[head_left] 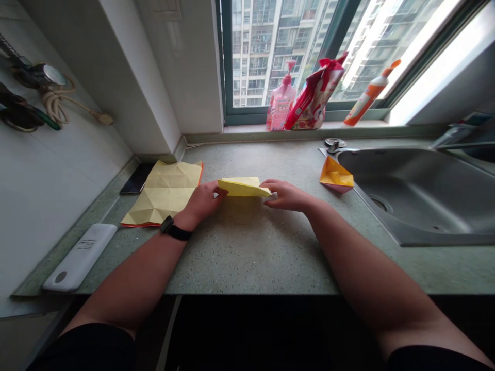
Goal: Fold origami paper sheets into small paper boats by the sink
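A folded sheet of yellow paper is held between my two hands, just over the middle of the counter. My left hand, below a black watch, pinches its left end between thumb and fingers. At the other end my right hand grips the paper's pointed right corner, partly hiding it. To the left lie creased yellow sheets with orange-red undersides. An orange and yellow folded paper shape stands on the right beside the sink.
A steel sink fills the right side. On the windowsill stand a pink pump bottle, a red bag and an orange bottle. At left are a white device and a dark flat object.
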Action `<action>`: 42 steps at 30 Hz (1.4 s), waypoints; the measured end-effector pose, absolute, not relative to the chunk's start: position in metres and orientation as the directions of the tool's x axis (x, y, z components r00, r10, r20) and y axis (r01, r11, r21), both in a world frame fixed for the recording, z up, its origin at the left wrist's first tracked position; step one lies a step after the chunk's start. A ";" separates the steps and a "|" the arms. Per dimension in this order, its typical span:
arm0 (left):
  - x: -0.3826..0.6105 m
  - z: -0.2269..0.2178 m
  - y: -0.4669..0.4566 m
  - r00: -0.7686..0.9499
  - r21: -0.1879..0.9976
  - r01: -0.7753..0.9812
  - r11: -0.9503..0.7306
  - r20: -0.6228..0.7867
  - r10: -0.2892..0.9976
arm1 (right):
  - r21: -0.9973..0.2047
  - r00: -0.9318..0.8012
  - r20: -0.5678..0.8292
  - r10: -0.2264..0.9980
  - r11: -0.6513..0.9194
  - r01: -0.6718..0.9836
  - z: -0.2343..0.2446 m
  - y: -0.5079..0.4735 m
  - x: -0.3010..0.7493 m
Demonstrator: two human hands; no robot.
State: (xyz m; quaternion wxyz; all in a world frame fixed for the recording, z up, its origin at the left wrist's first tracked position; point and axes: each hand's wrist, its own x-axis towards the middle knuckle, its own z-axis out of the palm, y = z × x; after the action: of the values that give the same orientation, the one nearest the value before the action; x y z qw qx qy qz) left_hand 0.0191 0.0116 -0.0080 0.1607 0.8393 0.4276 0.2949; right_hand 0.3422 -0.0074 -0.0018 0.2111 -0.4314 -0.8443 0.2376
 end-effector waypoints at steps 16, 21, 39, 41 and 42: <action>0.036 0.003 -0.006 0.304 0.644 0.713 -0.276 0.070 0.950 | -0.684 -0.134 -0.045 0.990 0.067 0.727 0.000 -0.005 0.333; 0.041 0.008 -0.018 0.269 0.576 0.765 -0.287 0.119 0.956 | -0.665 -0.078 0.017 0.997 0.070 0.744 0.000 -0.009 0.328; 0.040 -0.027 -0.001 0.746 0.269 0.556 -0.786 0.255 0.615 | -0.358 -0.179 0.270 0.946 0.271 0.893 -0.022 -0.007 0.326; 0.040 -0.028 0.001 0.744 0.280 0.562 -0.778 0.240 0.624 | -0.312 -0.224 0.334 0.915 0.332 0.890 -0.025 -0.008 0.323; 0.040 -0.029 0.001 0.740 0.287 0.564 -0.775 0.242 0.628 | -0.300 -0.252 0.342 0.905 0.359 0.884 -0.026 -0.008 0.320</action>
State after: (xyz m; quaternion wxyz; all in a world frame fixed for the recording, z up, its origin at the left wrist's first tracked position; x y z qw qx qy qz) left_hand 0.0400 0.0007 -0.0286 0.0976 0.9275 0.3212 0.1645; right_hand 0.3202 -0.0085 -0.0258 0.2326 -0.5656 -0.7908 0.0233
